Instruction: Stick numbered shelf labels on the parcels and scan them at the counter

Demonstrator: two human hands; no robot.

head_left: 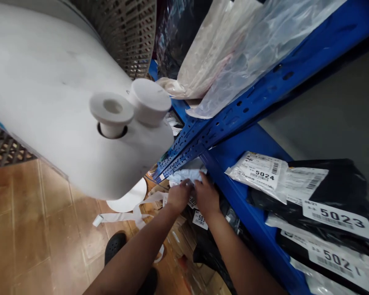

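Note:
Low down by the blue rack, my left hand [178, 197] and my right hand [206, 196] meet with fingertips almost touching. Both are closed at the edge of a pale bluish plastic parcel [184, 175], its lower part covered by my fingers. The right index finger points up along it. Just below my hands, a white number label [199, 220] on a dark parcel is partly hidden by my right wrist. Beside my left hand lies a brown package [160, 188].
A large white plastic body with two knobs [111, 108] fills the upper left. The blue shelf beam [249, 96] runs diagonally. Labelled parcels [335, 217] lie on the right shelf. White label strip [119, 218] trails over the wooden floor [58, 229] near a dark clog [115, 246].

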